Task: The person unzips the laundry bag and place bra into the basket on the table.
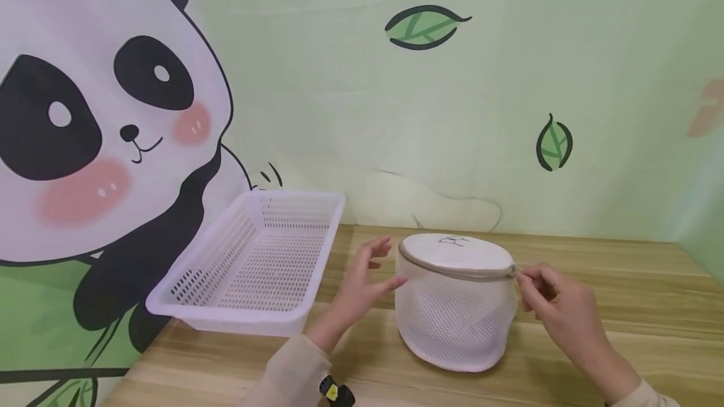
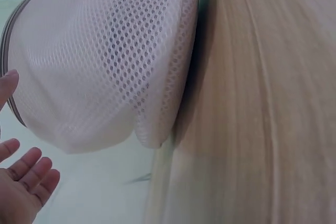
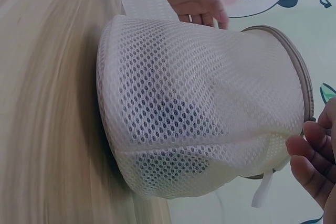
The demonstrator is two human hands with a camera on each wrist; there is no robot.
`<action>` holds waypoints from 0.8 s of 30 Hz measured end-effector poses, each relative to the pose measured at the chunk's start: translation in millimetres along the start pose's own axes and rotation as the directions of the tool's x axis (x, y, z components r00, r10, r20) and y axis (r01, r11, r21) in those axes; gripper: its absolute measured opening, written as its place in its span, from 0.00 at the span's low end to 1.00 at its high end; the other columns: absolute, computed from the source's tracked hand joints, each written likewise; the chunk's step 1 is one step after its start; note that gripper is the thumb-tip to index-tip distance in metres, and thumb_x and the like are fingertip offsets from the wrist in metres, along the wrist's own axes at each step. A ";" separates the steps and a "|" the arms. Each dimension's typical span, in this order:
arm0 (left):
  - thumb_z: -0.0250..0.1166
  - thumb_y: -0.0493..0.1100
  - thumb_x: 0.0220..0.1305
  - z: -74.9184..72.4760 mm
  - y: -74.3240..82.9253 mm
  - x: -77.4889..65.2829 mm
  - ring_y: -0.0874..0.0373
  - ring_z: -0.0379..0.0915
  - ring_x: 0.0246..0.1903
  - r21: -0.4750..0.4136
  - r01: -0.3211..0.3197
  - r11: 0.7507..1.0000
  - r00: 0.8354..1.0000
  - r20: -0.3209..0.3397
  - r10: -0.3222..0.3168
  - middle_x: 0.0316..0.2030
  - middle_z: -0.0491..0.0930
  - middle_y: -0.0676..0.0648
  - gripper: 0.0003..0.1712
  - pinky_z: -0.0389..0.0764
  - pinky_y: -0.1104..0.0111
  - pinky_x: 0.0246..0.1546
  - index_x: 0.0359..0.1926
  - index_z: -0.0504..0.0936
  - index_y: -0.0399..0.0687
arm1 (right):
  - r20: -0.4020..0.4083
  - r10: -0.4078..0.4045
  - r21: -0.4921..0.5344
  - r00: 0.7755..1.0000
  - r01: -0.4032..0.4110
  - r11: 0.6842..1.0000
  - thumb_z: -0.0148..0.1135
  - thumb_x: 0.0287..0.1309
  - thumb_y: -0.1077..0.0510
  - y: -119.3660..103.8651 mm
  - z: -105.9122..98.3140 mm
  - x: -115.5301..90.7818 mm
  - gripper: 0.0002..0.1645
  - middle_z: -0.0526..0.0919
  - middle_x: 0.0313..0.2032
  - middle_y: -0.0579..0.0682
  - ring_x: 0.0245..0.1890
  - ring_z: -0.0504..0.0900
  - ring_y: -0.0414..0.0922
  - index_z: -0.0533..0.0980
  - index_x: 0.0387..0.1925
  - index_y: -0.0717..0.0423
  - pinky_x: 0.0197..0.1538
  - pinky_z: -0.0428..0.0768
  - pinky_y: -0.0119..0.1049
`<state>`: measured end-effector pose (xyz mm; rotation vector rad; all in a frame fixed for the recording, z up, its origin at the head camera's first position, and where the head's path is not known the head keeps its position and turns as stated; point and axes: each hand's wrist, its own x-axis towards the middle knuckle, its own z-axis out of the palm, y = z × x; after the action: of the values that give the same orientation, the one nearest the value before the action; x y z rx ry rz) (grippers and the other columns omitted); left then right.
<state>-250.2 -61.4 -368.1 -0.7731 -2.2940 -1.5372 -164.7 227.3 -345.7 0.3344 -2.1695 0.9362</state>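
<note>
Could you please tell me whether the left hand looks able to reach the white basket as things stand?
Probably yes: the left hand looks empty, the basket stands close by on its left, and nothing shows between them.

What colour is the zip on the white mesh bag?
The curved zip on the round, white mesh bag is greyish brown; the right wrist view shows it best.

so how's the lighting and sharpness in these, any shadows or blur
Head view: soft light, a paler patch low on the wall behind the mesh bag; left wrist view: scene turned sideways, dark shadow on the table along the bag's base, table grain looking soft; right wrist view: also sideways, similar shadow, bag weave fairly crisp.
</note>
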 end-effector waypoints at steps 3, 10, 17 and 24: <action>0.72 0.40 0.54 -0.6 -6.2 0.9 0.44 0.71 0.56 -0.044 0.050 0.998 0.999 0.012 -0.050 0.57 0.74 0.38 0.38 0.75 0.53 0.54 0.63 0.66 0.37 | -0.008 -0.013 0.009 1.000 0.013 1.000 0.63 0.52 0.71 1.6 0.8 -0.7 0.06 0.74 0.14 0.43 0.14 0.69 0.26 0.79 0.28 0.59 0.17 0.69 0.19; 0.71 0.42 0.55 4.5 -18.7 1.4 0.43 0.73 0.53 -0.101 0.204 0.974 0.978 0.066 -0.198 0.54 0.74 0.34 0.36 0.75 0.52 0.54 0.62 0.67 0.36 | -0.008 0.001 0.027 1.000 0.000 1.000 0.63 0.52 0.71 3.8 1.2 -2.1 0.06 0.74 0.15 0.40 0.14 0.70 0.26 0.79 0.28 0.59 0.17 0.70 0.19; 0.69 0.41 0.58 13.6 -21.0 -2.2 0.48 0.74 0.50 -0.152 0.314 0.937 0.947 0.129 -0.296 0.53 0.75 0.35 0.35 0.78 0.62 0.50 0.63 0.67 0.34 | -0.006 0.018 0.025 1.000 -0.018 1.000 0.64 0.52 0.71 5.6 0.9 -5.8 0.07 0.74 0.15 0.38 0.15 0.70 0.25 0.79 0.28 0.58 0.18 0.70 0.18; 0.69 0.39 0.57 18.6 -20.4 -3.8 0.53 0.76 0.45 -0.188 0.334 0.924 0.941 0.119 -0.316 0.50 0.78 0.34 0.33 0.80 0.66 0.47 0.61 0.69 0.33 | 0.007 0.043 0.018 0.999 -0.043 0.999 0.63 0.54 0.70 7.6 -0.9 -6.9 0.05 0.74 0.15 0.38 0.15 0.69 0.25 0.80 0.30 0.59 0.18 0.70 0.19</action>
<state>-257.4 -51.5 -393.1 -0.5309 -2.4495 -1.9470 -163.2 232.9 -354.2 0.3016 -2.1832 0.9806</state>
